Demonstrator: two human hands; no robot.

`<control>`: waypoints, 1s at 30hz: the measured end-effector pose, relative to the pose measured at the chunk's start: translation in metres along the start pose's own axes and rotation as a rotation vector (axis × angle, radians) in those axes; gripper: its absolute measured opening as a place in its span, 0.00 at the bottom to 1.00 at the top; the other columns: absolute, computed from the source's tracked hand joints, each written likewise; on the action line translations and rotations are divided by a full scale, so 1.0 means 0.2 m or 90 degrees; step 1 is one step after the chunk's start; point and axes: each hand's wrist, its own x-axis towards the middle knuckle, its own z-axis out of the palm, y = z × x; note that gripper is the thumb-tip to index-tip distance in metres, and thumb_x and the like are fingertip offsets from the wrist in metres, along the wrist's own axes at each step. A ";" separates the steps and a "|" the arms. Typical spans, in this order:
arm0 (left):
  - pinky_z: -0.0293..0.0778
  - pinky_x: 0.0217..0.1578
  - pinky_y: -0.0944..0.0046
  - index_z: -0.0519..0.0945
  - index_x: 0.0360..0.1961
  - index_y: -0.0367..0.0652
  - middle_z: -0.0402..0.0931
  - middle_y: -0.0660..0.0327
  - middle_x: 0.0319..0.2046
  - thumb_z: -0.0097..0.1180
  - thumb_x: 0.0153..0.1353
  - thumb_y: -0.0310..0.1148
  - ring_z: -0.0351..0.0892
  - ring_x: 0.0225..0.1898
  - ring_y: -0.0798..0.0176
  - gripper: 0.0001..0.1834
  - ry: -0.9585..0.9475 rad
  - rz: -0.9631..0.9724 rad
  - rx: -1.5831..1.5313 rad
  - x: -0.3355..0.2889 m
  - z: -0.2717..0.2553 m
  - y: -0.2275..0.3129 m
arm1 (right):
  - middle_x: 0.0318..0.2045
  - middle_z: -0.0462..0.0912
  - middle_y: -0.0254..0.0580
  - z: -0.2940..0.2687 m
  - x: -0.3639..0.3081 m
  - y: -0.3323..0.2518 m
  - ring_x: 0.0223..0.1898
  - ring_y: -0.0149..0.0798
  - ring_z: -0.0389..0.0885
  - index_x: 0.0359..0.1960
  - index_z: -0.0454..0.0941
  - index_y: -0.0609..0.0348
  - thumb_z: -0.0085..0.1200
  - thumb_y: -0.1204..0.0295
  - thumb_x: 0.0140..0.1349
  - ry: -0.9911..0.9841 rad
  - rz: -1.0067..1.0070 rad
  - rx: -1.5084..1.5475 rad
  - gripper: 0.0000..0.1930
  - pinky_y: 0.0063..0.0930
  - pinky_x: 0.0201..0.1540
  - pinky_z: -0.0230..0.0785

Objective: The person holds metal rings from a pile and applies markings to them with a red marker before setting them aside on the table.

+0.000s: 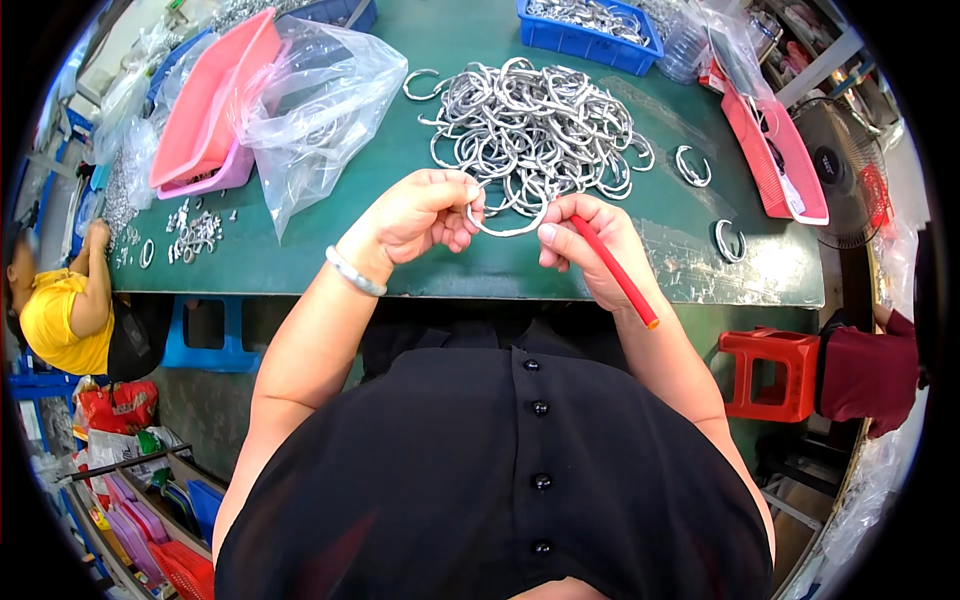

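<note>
Between my two hands, over the near part of the green table, is an open silver metal bangle. My left hand pinches one end of it between thumb and fingers. Thumb and fingertips of my right hand close on the other end. A red stick, round and slim, is also tucked in my right hand and slants down toward my forearm. Just beyond my hands lies a big heap of silver open bangles. Two single bangles lie apart to the right of the heap.
Pink bins and a clear plastic bag stand at the left, near small metal pieces. A blue tray is at the back. On the right are a pink basket, a fan and a red stool. A person in yellow sits far left.
</note>
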 end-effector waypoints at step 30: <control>0.69 0.22 0.76 0.73 0.24 0.39 0.71 0.67 0.19 0.46 0.58 0.30 0.69 0.20 0.77 0.08 0.070 0.159 0.336 -0.15 0.21 0.13 | 0.17 0.75 0.31 -0.02 0.00 0.01 0.20 0.21 0.70 0.30 0.73 0.61 0.50 0.72 0.56 0.004 -0.009 0.016 0.05 0.13 0.24 0.62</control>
